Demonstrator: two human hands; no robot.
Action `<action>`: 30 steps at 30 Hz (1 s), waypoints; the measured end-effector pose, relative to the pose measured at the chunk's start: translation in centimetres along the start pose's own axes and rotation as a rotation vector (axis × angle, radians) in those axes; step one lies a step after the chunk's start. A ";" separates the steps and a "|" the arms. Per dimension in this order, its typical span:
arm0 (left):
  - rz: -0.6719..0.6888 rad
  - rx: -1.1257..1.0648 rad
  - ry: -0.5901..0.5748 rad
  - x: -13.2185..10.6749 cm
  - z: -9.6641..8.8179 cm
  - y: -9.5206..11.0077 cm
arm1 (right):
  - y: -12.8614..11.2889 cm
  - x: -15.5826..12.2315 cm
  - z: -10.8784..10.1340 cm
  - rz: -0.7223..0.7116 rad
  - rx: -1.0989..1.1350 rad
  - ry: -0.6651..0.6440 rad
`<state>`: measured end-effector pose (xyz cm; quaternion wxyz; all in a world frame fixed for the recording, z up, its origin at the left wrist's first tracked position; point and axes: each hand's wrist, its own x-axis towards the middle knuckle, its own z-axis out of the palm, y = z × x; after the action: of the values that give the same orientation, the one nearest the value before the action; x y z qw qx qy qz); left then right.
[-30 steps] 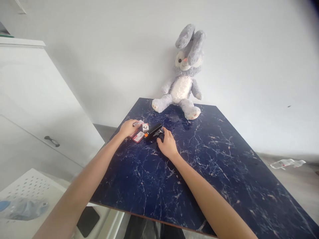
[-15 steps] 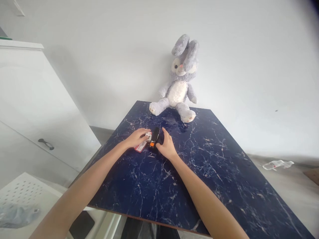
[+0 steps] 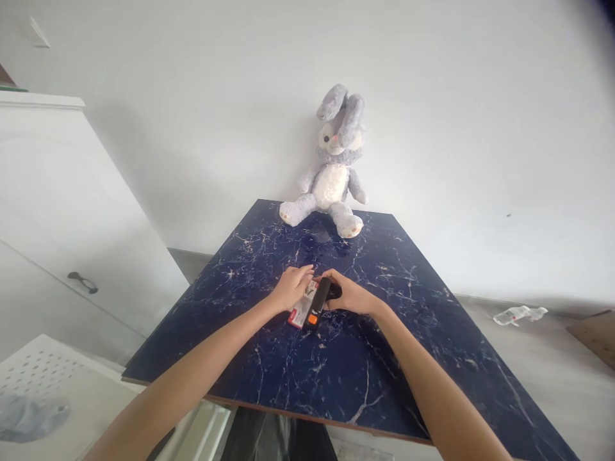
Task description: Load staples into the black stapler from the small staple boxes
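A plain pale wall (image 3: 216,96) closes off the background. Before it stands a rectangular dark-blue table (image 3: 269,371) with a white-veined, marble-patterned top and a reddish-brown near edge. A white panelled cabinet (image 3: 62,205) with a dark metal handle occupies the left side. A grey-and-cream plush rabbit (image 3: 330,186) sits upright at the table's far edge; one long ear droops partly over its face.

Both bare hands are above the middle of the tabletop. The right hand (image 3: 353,294) is bent into a narrow curve, thumb and fingers closed on the item under inspection from its right side. The left hand (image 3: 291,287) lies fairly flat, fingers extended and close together, over the small boxes; whether it grips them cannot be told.

The item is a long, black, stapler-like object (image 3: 319,298), slanted with its near end toward the left. Its upper face is smooth and matt, with a bright orange square and small pale markings at the near end. Directly along its left side lies a flat red-and-white box (image 3: 296,316), partly covered by the left hand. A smaller white box (image 3: 311,289) with a dark printed figure shows between hand and object.
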<state>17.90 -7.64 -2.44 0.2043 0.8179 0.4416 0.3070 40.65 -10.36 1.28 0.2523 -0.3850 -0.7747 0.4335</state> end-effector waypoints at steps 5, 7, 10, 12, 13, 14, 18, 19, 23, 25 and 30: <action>0.019 0.025 0.005 -0.5 0.5 1.4 | -0.8 -2.6 -1.8 -0.015 -0.077 -0.084; 0.037 0.046 -0.012 -0.7 -0.1 1.3 | -0.8 -3.0 -2.3 0.003 -0.085 -0.145; 0.070 0.092 -0.033 -0.7 -1.2 1.0 | -0.3 -3.3 -2.8 0.069 -0.051 -0.192; 0.077 0.132 -0.057 -0.6 -1.7 0.8 | 0.3 -3.3 -3.0 0.092 -0.014 -0.143; 0.070 0.156 -0.069 -0.6 -2.0 0.7 | 0.6 -3.3 -3.1 0.102 0.000 -0.105; 0.057 0.181 -0.079 -0.7 -2.1 0.6 | 0.9 -3.3 -3.2 0.116 0.008 -0.067; 0.008 0.245 -0.102 -0.9 -2.8 0.1 | 1.4 -3.3 -3.4 0.154 -0.002 0.020; -0.006 0.249 -0.102 -0.9 -2.9 0.0 | 1.3 -3.3 -3.3 0.147 -0.006 0.012; -0.051 0.257 -0.099 -0.9 -3.3 -0.3 | 0.8 -3.1 -2.7 0.110 -0.050 0.014; -0.053 0.254 -0.096 -0.8 -3.4 -0.3 | 1.0 -3.0 -2.5 0.102 -0.076 0.073; -0.086 0.158 -0.072 -0.7 -3.8 -0.2 | 2.6 -2.9 -2.5 0.116 -0.086 0.282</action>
<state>14.89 -7.92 0.00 0.1679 0.8223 0.4916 0.2323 45.05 -10.68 0.10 0.3165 -0.4965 -0.7260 0.3553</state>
